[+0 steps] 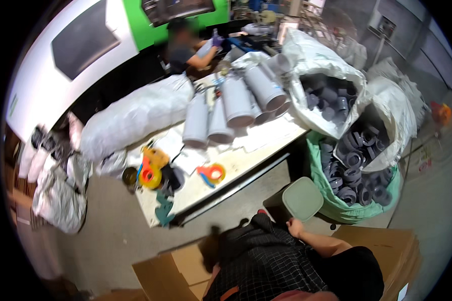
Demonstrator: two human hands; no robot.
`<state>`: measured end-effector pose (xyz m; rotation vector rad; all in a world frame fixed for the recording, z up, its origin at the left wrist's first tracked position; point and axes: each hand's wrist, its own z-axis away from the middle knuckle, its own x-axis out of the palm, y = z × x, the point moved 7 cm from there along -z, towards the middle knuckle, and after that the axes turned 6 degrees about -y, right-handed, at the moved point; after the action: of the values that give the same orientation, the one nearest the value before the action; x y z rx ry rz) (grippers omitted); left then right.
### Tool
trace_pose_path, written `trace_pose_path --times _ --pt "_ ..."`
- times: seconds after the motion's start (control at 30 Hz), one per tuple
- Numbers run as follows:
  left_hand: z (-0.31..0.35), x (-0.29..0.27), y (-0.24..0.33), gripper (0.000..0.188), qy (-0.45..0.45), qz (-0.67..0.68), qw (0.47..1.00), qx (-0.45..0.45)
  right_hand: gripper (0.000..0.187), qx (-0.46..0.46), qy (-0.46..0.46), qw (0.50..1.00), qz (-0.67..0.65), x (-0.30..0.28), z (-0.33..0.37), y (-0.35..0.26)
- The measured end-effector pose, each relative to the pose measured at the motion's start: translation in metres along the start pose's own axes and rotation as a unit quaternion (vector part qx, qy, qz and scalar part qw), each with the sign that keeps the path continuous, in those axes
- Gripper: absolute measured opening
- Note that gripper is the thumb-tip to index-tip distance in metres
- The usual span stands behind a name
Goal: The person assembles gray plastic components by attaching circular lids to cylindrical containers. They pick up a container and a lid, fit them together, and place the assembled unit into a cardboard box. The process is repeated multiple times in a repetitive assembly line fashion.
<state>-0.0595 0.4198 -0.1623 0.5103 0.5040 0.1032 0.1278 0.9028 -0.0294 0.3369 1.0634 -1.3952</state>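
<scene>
Head view: the bin (303,198) stood off the desk's (192,195) near right side, just beyond the right hand (295,228), the nearer one, fingers curled, grip impossible to tell; left hand hidden!

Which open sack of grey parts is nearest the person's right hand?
The green sack, lowest of the three; the two white sacks sit farther from the right hand.

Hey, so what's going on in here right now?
The person's right hand is at the apron, near a lidded bin, with nothing clearly held; the left hand can't be made out. Grey pipes and a tape dispenser lie on the table. Beyond, a co-worker handles something greyish.
</scene>
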Motion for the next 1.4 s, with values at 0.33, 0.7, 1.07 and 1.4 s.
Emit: trace_pose_path --times 0.33,0.7,1.07,1.4 --pt "-0.102 -0.076 0.162 0.02 -0.123 0.079 0.988 0.049 0.04 -0.053 -0.231 0.969 -0.07 -0.065 -0.092 0.027" --pt "-0.212 -0.106 0.333 0.035 -0.063 -0.102 0.976 0.183 0.038 0.026 -0.232 0.96 -0.153 -0.173 -0.126 -0.014" --pt "-0.209 -0.021 0.438 0.04 -0.231 0.047 0.972 -0.005 0.046 -0.147 -0.349 0.919 0.112 -0.28 -0.366 0.026" --pt "-0.34 0.19 0.601 0.045 -0.202 -0.055 0.977 0.04 0.017 -0.444 -0.527 0.61 0.391 -0.304 -0.424 0.163"
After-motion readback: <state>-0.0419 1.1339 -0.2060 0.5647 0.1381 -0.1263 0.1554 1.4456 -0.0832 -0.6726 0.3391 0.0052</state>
